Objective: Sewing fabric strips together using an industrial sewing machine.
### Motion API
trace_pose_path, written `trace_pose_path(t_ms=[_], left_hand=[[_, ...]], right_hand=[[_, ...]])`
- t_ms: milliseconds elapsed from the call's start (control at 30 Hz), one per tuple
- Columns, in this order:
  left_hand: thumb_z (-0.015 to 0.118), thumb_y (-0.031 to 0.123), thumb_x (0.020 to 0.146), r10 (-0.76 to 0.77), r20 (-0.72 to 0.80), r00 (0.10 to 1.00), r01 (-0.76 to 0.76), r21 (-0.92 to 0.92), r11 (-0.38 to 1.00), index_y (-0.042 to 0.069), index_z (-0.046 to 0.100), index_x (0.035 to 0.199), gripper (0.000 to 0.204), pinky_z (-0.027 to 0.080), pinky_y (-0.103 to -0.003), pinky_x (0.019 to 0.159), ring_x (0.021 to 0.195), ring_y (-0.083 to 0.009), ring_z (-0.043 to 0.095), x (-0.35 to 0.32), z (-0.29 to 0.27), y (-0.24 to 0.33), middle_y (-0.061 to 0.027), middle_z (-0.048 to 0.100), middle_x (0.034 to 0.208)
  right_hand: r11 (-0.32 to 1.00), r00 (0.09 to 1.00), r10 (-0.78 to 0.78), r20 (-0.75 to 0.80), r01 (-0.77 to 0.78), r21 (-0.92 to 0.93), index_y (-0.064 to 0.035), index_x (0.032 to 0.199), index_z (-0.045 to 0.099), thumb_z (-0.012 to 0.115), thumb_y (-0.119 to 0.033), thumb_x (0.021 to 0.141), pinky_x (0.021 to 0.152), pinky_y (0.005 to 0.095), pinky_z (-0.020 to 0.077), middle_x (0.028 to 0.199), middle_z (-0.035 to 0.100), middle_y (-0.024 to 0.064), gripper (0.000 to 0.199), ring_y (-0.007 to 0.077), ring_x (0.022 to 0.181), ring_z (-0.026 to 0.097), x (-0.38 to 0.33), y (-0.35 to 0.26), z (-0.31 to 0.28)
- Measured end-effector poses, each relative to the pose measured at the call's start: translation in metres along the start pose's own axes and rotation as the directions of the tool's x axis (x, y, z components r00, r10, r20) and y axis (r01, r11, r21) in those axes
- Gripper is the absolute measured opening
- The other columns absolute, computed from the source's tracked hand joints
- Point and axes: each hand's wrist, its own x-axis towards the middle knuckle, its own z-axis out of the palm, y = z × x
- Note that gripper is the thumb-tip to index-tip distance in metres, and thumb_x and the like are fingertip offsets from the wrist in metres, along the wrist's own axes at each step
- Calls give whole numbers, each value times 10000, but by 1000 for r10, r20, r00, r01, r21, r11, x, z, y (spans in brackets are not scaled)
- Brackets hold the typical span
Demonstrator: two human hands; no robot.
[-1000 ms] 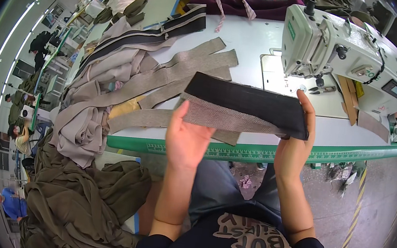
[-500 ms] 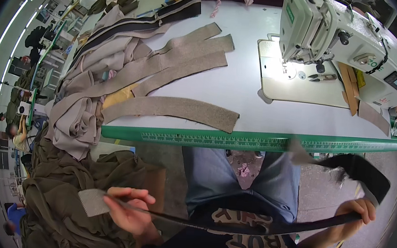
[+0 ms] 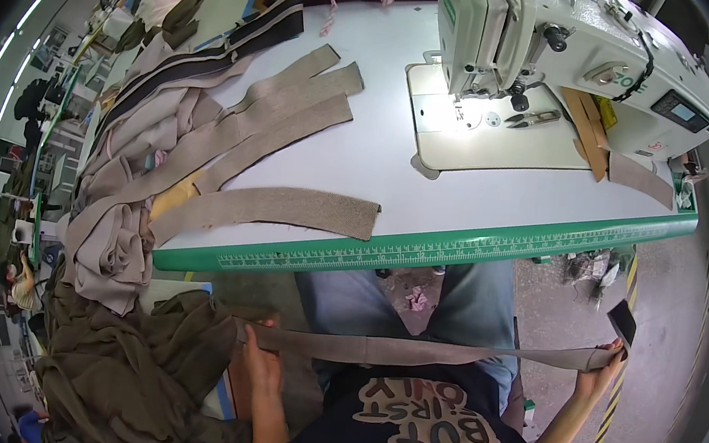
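Grey-brown in the head view: stretched as a fabric strip (image 3: 409, 353), pinched near one end in the left hand (image 3: 263, 363), gripped beside its dark other end in the right hand (image 3: 596, 377), apart from the counter (image 3: 344, 163).

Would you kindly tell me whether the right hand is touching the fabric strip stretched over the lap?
Touching: the head view shows the right hand holding the fabric strip near its dark end.

The taupe strip (image 3: 418, 354) is showing soft-looking, matt cloth here, the white sewing machine (image 3: 593, 49) is gleaming glossy, the table (image 3: 506, 197) is looking smooth!
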Motion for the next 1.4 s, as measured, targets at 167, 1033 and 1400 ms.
trace_pose_path(t_ms=[167, 1033, 1400], left_hand=[[506, 362, 1081, 123, -52, 991, -127, -82, 989, 102, 594, 1246, 321, 505, -463, 986, 1117, -245, 613, 29, -8, 5, -83, 643, 1152], [648, 147, 970, 458, 780, 427, -887, 459, 46, 28, 693, 1145, 217, 521, -380, 869, 1013, -288, 666, 25, 260, 135, -122, 707, 1146], [639, 123, 968, 381, 882, 278, -940, 330, -79, 20, 639, 1239, 290, 441, -415, 1046, 1222, -337, 559, 21, 252, 120, -142, 601, 1338]], right_hand=[[988, 984, 148, -99, -151, -26, -94, 1240, 648, 601, -298, 1043, 873, 288, 558, 1232, 697, 25, 288, 155, 991, 678, 3, 41, -18], [160, 356, 339, 871, 891, -426, -24, 929, 691, 742, -79, 875, 673, 349, 518, 823, 647, 95, 93, 283, 747, 654, -103, 253, 405], [171, 229, 294, 928, 943, -287, -53, 891, 603, 793, -154, 840, 656, 351, 485, 824, 601, 81, 220, 253, 708, 592, -109, 301, 428]])
